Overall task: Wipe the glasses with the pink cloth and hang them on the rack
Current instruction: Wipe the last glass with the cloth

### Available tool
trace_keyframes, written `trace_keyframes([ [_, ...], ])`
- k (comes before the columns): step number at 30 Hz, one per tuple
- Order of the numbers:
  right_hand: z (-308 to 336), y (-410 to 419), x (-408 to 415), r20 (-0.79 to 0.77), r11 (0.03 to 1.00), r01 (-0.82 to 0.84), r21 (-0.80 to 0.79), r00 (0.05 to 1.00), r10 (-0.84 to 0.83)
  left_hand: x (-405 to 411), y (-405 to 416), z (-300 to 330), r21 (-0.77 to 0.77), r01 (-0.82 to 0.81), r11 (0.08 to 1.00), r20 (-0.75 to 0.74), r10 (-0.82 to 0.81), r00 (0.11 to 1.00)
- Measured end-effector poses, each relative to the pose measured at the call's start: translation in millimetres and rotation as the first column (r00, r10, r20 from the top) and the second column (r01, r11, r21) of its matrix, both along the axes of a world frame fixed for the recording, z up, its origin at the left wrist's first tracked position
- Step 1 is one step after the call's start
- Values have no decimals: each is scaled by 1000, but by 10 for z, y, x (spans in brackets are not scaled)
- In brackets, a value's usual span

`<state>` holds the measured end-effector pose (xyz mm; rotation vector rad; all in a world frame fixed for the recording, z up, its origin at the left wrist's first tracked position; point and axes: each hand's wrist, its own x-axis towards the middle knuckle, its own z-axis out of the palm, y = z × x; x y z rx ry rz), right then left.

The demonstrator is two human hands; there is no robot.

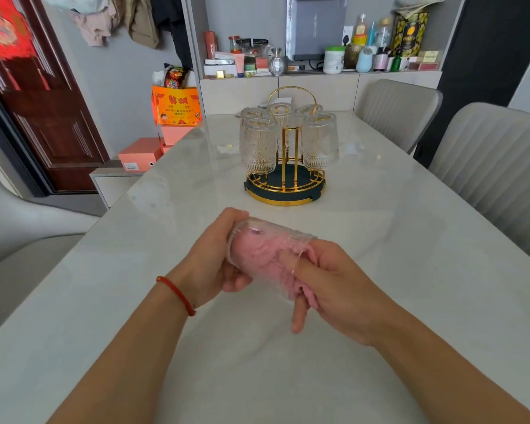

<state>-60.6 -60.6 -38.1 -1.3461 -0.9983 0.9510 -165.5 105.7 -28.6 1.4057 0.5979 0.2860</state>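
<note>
Five glasses already hung on rack. Your left hand grips last glass; right hand pinches pink cloth inside. Hanging remains.

I hold a glass on its side above the near part of the table, my left hand at its left end, my right hand at its right end. The cloth sits inside the glass. Farther along the table stands the rack with glasses hanging on it. Two chairs stand to the right, a shelf behind.
</note>
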Motion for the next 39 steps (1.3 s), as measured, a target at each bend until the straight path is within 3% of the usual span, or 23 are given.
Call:
trace_keyframes([
  [2, 56, -9, -37, 171, 999, -18, -31, 985, 23, 6, 34, -12, -2, 47, 999, -94, -46, 995],
  [4, 110, -21, -72, 262, 994, -60, -90, 962, 82, 18, 36, -28, 26, -25, 999, -156, 29, 987],
  [8, 128, -46, -71, 251, 996, -47, -82, 966, 66, 61, -30, -39, -22, -165, 986, -103, 162, 981],
  [11, 51, 6, -127, 41, 988, 152, -5, 988, -152, 125, -111, -30, -15, -309, 951, -37, 309, 950],
  [13, -71, 94, -129, -234, 973, 232, -2, 946, -226, 161, -172, -50, 42, -353, 935, 60, 351, 935],
  [16, -147, 181, -129, -661, 985, 167, 42, 744, -98, 154, -224, -90, 245, -393, 887, 274, 325, 905],
  [18, -121, 168, -115, -775, 987, 131, 94, 631, -10, 124, -236, -70, 323, -357, 876, 343, 243, 907],
  [19, -73, 136, -107, -772, 988, 123, 95, 636, -5, 110, -233, -52, 319, -321, 891, 332, 212, 919],
  [22, 47, 56, -80, -555, 991, 123, 57, 829, -71, 50, -116, 0, 240, -101, 966, 195, 54, 979],
  [24, 88, 13, -66, -223, 991, 122, 47, 969, -109, -7, -10, 27, 111, 43, 993, 100, -54, 994],
  [25, 121, -15, -86, -33, 993, 109, 48, 994, -107, -18, 25, 23, 66, 73, 995, 57, -77, 995],
  [26, 151, -32, -133, 92, 995, 71, 64, 993, -77, -20, 46, 0, 56, 48, 997, 16, -49, 999],
  [28, 121, -15, -203, 125, 997, 27, 70, 992, -36, 27, 8, -33, 120, -80, 990, 8, 80, 997],
  [31, -47, 74, -197, -260, 988, 153, 19, 955, -143, 99, -102, -57, 244, -236, 941, 160, 201, 966],
  [32, -76, 94, -176, -457, 988, 151, 23, 881, -124, 111, -117, -49, 287, -262, 921, 226, 201, 953],
  [34, -72, 104, -169, -773, 989, 107, 104, 634, 13, 100, -144, -38, 376, -281, 883, 356, 142, 924],
  [36, -86, 100, -156, -853, 981, 105, 166, 515, 89, 86, -158, -22, 444, -243, 862, 408, 47, 912],
  [37, -85, 101, -140, -830, 981, 104, 163, 551, 79, 86, -149, -11, 442, -223, 869, 406, 28, 913],
  [39, -69, 99, -100, -682, 988, 96, 120, 731, 11, 75, -97, 13, 399, -165, 902, 338, 23, 941],
])
